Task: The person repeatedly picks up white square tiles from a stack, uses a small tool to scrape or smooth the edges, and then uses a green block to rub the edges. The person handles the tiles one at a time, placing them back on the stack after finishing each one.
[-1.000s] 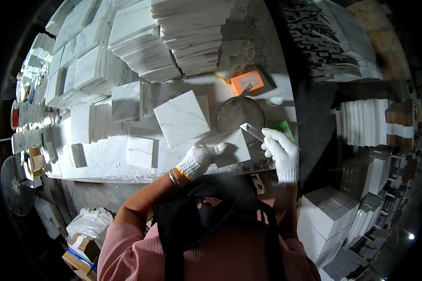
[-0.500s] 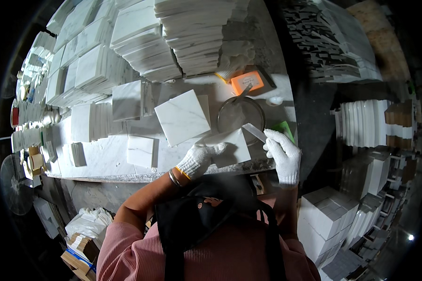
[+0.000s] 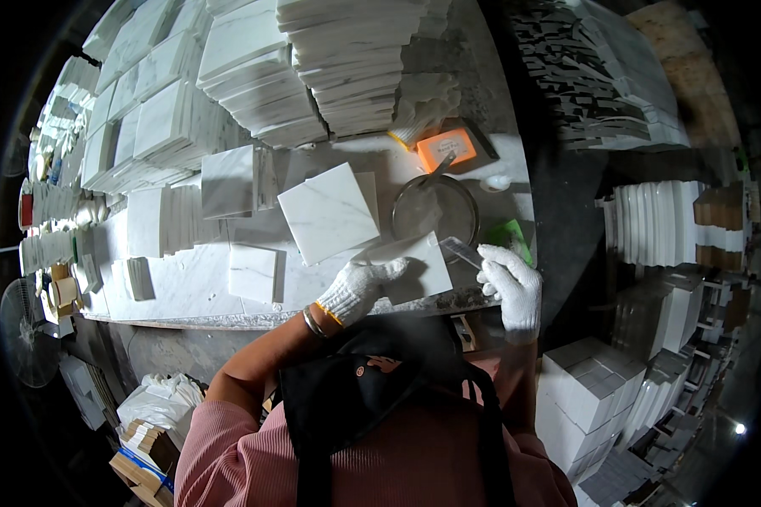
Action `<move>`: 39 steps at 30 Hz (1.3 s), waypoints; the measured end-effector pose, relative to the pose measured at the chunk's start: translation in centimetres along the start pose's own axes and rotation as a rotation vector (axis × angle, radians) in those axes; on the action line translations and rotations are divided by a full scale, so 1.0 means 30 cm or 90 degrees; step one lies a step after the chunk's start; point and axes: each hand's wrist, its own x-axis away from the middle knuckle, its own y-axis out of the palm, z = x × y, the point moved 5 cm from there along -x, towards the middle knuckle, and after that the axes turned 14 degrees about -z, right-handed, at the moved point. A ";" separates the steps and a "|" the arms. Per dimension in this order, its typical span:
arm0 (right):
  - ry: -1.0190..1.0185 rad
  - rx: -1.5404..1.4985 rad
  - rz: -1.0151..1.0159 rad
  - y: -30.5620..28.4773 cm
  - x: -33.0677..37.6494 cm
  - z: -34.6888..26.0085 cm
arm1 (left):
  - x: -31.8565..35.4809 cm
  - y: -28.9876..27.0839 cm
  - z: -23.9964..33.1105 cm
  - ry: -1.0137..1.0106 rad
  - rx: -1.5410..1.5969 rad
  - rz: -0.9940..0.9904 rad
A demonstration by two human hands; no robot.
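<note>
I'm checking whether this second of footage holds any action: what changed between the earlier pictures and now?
Almost nothing. The right hand holds the flat blade tool just as before, and the left hand rests on the white tile at the bench edge. The tilted square tile, round basin and orange block stayed put.

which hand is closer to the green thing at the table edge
Right. The right hand sits just beside the green thing; the left hand rests on a white tile farther left.

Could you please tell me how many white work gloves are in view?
2: one on the left hand pressing the marble tile, one on the right hand holding a flat blade.
</note>
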 end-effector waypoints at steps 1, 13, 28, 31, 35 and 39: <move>0.000 0.001 0.019 -0.006 0.001 -0.007 | 0.003 0.005 0.004 -0.010 0.001 0.004; -0.075 0.247 0.183 -0.096 -0.181 -0.012 | 0.020 0.026 0.003 -0.022 0.025 0.018; -0.203 0.294 0.019 -0.114 -0.293 -0.067 | 0.032 0.058 0.038 0.023 -0.076 -0.021; -0.224 0.286 -0.061 -0.055 -0.173 -0.122 | 0.021 0.045 0.023 0.032 -0.062 -0.017; -0.206 0.340 -0.086 -0.028 -0.084 -0.149 | 0.020 0.053 0.037 0.038 -0.073 -0.026; -0.190 0.337 -0.076 -0.005 -0.044 -0.184 | 0.020 0.035 0.023 0.040 -0.068 -0.022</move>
